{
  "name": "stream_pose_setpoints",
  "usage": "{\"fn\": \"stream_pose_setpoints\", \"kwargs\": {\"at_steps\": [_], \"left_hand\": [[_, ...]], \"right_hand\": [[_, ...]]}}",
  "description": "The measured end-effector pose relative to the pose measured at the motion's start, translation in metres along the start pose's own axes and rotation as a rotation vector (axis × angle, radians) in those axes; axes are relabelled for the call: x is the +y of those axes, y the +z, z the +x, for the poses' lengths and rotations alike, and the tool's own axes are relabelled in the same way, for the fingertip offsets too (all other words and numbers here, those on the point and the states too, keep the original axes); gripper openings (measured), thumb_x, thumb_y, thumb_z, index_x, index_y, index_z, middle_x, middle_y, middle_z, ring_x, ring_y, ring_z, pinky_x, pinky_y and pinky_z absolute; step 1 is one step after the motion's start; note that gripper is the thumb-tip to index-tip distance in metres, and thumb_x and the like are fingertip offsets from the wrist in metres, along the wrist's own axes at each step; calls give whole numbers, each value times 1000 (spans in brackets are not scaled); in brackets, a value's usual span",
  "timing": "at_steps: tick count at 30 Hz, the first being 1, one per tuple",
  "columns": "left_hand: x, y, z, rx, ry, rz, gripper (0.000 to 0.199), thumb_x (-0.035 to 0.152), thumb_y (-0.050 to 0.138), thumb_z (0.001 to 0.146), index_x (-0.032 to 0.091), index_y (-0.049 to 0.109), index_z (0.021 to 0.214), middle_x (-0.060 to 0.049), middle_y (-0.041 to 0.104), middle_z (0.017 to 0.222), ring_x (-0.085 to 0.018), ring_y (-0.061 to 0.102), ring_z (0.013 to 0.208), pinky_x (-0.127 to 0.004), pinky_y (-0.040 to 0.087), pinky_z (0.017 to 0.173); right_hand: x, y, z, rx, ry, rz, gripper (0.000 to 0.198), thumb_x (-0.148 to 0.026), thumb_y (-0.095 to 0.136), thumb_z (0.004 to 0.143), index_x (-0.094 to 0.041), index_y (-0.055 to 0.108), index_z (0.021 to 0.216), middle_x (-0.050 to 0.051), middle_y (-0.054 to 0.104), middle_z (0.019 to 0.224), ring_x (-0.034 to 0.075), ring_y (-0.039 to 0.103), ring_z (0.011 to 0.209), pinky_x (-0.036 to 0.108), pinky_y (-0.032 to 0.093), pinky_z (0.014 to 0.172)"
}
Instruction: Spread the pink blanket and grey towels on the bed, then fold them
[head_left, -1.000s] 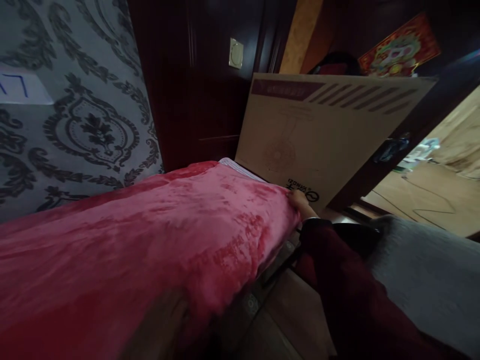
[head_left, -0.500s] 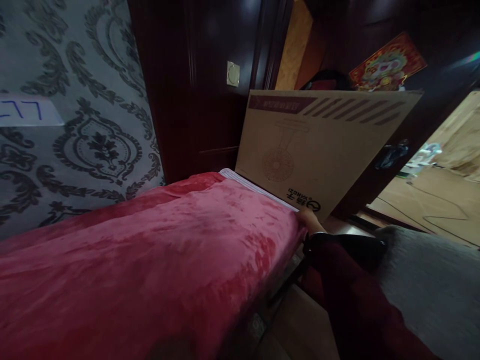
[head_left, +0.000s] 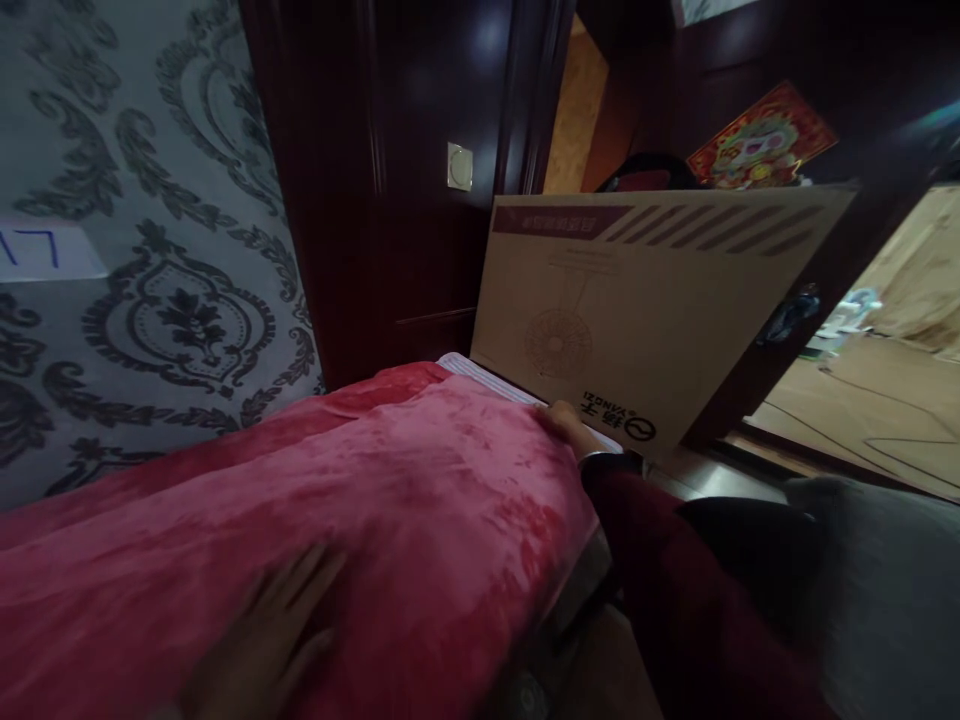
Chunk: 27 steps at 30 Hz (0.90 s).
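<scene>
A red plush blanket (head_left: 420,500) covers a long raised surface, with a striped pale cloth edge (head_left: 495,380) showing at its far end. My left hand (head_left: 262,640), somewhat blurred, lies over the near part of the blanket with its fingers spread. At the far end, my right hand (head_left: 566,425) has its fingers bunched on the blanket's edge, beside the striped cloth. Its fingertips are partly hidden. A dark red sleeve (head_left: 675,560) covers my right arm.
Just beyond the blanket's end leans a large cardboard box (head_left: 660,310) with a printed fan drawing. Patterned wallpaper (head_left: 172,250) runs along the left. A grey padded surface (head_left: 892,590) is at right, near a doorway with cables (head_left: 862,415) on the floor.
My right hand has shifted left along the blanket's far edge, away from the corner. My left hand has come into clear view over the near part of the blanket.
</scene>
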<state>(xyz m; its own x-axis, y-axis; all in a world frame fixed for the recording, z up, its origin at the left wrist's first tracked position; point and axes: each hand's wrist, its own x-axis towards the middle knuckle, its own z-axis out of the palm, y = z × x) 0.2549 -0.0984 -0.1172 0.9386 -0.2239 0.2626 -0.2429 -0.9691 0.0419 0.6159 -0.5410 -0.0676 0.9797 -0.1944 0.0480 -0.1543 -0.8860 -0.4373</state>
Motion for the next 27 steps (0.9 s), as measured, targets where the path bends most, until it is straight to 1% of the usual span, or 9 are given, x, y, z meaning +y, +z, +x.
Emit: {"fn": "stream_pose_setpoints", "kwargs": {"at_steps": [2, 5, 8, 11, 16, 19, 22, 25, 27], "left_hand": [[-14, -6, 10, -119, -49, -3, 59, 43, 40, 95, 31, 37, 153, -5, 40, 157, -30, 39, 145, -58, 33, 118], [-26, -9, 21, -201, -112, 18, 59, 47, 39, 96, 34, 33, 154, -5, 33, 161, -31, 29, 149, -63, 29, 118], [-36, -12, 36, -214, -156, 39, 59, 49, 36, 97, 34, 33, 153, -5, 29, 162, -33, 26, 150, -67, 24, 118], [-51, -14, 55, -216, -244, 66, 61, 51, 36, 96, 30, 35, 153, -8, 28, 163, -36, 23, 151, -68, 21, 117], [-74, -11, 78, -171, -408, 133, 64, 54, 33, 97, 24, 39, 153, -10, 24, 164, -43, 14, 151, -73, 18, 114], [-78, -6, 79, -126, -400, 137, 64, 54, 33, 96, 25, 39, 153, -8, 24, 164, -42, 15, 151, -74, 18, 113], [-79, -4, 78, -182, -426, 139, 69, 58, 39, 91, 29, 36, 154, -5, 21, 165, -39, 12, 153, -72, 17, 116], [-80, -4, 79, -204, -456, 140, 72, 61, 39, 87, 34, 34, 154, 0, 19, 165, -36, 9, 154, -70, 17, 118], [-80, -4, 79, -197, -462, 136, 72, 62, 37, 87, 35, 35, 154, 1, 20, 165, -36, 10, 153, -69, 16, 119]], "right_hand": [[-16, 7, 8, -15, 7, 33, 46, -48, 61, 92, -8, 75, 110, 21, 73, 106, 28, 70, 99, 29, 52, 80], [-36, 16, 20, -1, -25, 77, 45, -43, 64, 90, -11, 71, 120, 19, 71, 115, 27, 69, 104, 27, 51, 83], [-55, 28, 30, 15, -117, 120, 43, -35, 63, 91, -18, 66, 130, 12, 70, 123, 22, 67, 109, 23, 50, 85], [-70, 42, 36, -2, -212, 137, 32, -20, 58, 91, -23, 73, 120, 4, 73, 117, 16, 67, 107, 19, 48, 87], [-70, 58, 37, 46, -200, 93, 41, -6, 46, 89, -19, 75, 115, 7, 71, 121, 19, 64, 115, 23, 46, 94], [-68, 56, 34, 55, -195, 50, 43, -7, 44, 90, -19, 75, 116, 8, 72, 118, 20, 64, 113, 26, 46, 96], [-85, 52, 22, 109, -211, -11, 40, -16, 44, 94, -18, 71, 125, 14, 63, 133, 28, 53, 128, 39, 40, 106], [-118, 60, -4, 121, -507, -138, 50, -39, 44, 100, -25, 51, 148, 12, 40, 157, 32, 34, 143, 51, 28, 116], [-137, 72, -23, 15, -778, -248, 58, -53, 39, 101, -32, 36, 156, 6, 26, 164, 32, 23, 149, 55, 21, 118]]}}
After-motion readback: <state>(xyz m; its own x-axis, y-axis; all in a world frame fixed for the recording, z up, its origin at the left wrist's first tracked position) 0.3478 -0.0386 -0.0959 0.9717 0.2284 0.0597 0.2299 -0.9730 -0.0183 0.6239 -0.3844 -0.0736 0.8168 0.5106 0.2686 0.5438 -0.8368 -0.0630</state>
